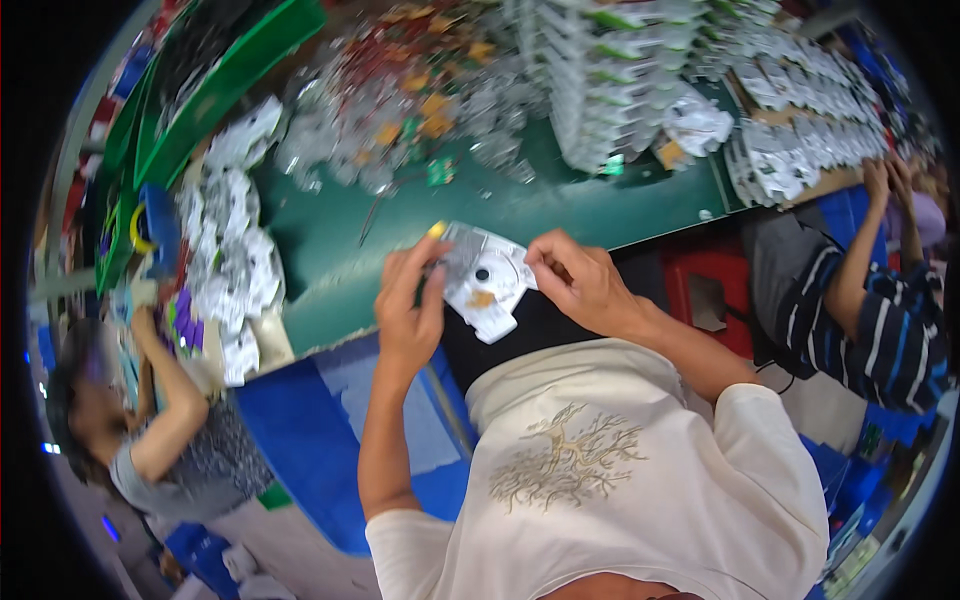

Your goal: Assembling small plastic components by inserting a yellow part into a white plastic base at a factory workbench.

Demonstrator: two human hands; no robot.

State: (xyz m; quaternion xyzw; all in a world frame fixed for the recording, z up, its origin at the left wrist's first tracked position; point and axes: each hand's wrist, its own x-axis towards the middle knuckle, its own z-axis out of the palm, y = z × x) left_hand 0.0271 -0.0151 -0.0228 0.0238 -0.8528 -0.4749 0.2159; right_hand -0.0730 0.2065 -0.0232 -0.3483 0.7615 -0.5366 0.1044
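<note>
In front of my waist, at the bench's near edge, is a white moulded plastic housing [505,285] with a round dark hole and a small tan patch. My right hand [585,285] pinches its right edge between thumb and bent fingers. At its left edge is my left hand [408,300], thumb and fingers curled toward the housing, with a yellow cover on one fingertip. A greyish, see-through patch [462,250] lies by those fingertips over the housing's upper left; blur hides whether it is a separate piece and exactly what the left fingers grip.
Across the green bench [330,235] lies a heap of clear plastic parts [330,130] with red wires and orange pieces. Stacked white housings [590,90] rise beyond; more housings [235,250] line the left. A green bin [215,95] stands far left. Co-workers [170,440] sit on both sides.
</note>
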